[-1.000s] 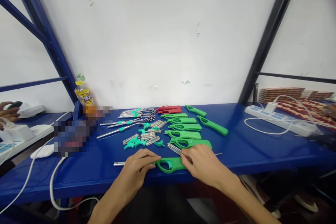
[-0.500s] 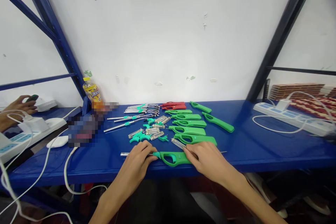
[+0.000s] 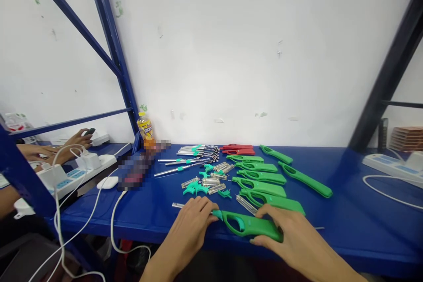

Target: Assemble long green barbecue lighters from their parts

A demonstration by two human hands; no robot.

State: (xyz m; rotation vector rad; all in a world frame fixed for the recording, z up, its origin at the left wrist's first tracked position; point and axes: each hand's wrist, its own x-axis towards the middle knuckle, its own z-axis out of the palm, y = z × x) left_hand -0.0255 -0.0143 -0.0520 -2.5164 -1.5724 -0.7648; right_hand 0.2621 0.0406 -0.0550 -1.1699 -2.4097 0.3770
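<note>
A green long-nosed lighter (image 3: 253, 226) lies across the table's front edge, its trigger showing inside the loop. My left hand (image 3: 194, 217) is closed round its metal tube at the left, and the tube's tip sticks out past the fingers. With thumb and fingers, my right hand (image 3: 287, 231) grips the handle's right end. Just behind, clear fuel tubes (image 3: 246, 205) lie beside a green lighter body (image 3: 274, 201). Teal triggers (image 3: 195, 187) and more clear tubes (image 3: 211, 181) are heaped beyond my left hand.
Metal lighter tubes with wires (image 3: 198, 150) lie at the back left, near red lighter bodies (image 3: 238, 150). Several green bodies (image 3: 306, 179) lie right of centre. A drink bottle (image 3: 145, 130), cables and power strips (image 3: 393, 169) flank the table. Another person's hand (image 3: 82, 138) is at far left.
The view has swung left, so everything sits further right. My right hand has shifted to the handle's end, with the thumb now below it. My left hand stays on the tube.
</note>
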